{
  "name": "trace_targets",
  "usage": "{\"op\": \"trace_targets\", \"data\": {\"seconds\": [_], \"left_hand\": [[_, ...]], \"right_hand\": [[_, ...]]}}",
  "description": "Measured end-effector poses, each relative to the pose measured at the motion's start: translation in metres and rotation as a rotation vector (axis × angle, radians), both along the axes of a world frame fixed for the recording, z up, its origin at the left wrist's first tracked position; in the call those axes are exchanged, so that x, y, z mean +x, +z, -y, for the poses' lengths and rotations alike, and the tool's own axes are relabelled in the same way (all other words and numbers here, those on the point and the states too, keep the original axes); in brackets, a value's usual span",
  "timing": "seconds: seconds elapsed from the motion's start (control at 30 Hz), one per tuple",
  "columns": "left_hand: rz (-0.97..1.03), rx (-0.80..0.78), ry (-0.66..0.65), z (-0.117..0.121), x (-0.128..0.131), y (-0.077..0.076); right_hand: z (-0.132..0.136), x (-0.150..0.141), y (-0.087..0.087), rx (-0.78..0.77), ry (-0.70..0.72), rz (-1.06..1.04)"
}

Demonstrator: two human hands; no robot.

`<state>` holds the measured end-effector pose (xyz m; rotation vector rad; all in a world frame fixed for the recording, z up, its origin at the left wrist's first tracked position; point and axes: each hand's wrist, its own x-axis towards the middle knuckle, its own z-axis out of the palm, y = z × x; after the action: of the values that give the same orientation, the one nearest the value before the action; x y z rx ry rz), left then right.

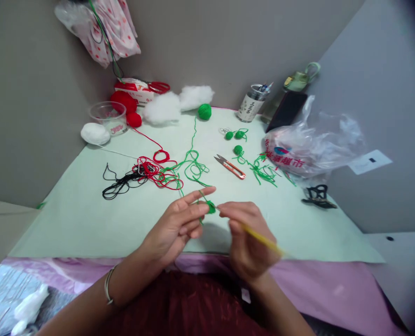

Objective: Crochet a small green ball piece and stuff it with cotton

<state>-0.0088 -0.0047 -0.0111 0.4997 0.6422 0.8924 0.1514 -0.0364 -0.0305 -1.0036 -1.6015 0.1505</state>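
Pale tabletop (pixel 70 224) strewn w/ yarn (pixel 151 171); green piece (pixel 211 207) pinched by L hand (pixel 175 219), strand (pixel 203 196) raised on forefinger (pixel 208 191), prob. for tension; yellow tool (pixel 259 238) held pen-style by R hand (pixel 249 249).

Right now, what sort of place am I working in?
Probably a handicraft workspace: tangled red and green yarn, orange-handled metal snips and fluffy white stuffing lie on the pale green tabletop. Whether it's a home or workshop, I can't tell.
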Motion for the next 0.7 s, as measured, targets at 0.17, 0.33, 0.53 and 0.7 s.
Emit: {"op": "trace_targets", "data": {"seconds": [0.17,0.33,0.53,0.7], "left_hand": [[-0.09,0.123,0.072,-0.001,0.002,0.002],[-0.153,0.199,0.143,0.002,0.009,-0.005],[0.021,0.004,0.006,-0.003,0.006,-0.005],[-0.041,0.092,0.083,-0.004,0.002,-0.004]], "right_hand": [[-0.009,-0.003,0.011,-0.198,0.188,-0.384],[-0.005,-0.003,0.001,-0.085,0.1,-0.061],[-0.001,0.001,-0.004,0.035,-0.005,0.042],[-0.008,0.0,0.007,-0.235,0.183,-0.445]]}}
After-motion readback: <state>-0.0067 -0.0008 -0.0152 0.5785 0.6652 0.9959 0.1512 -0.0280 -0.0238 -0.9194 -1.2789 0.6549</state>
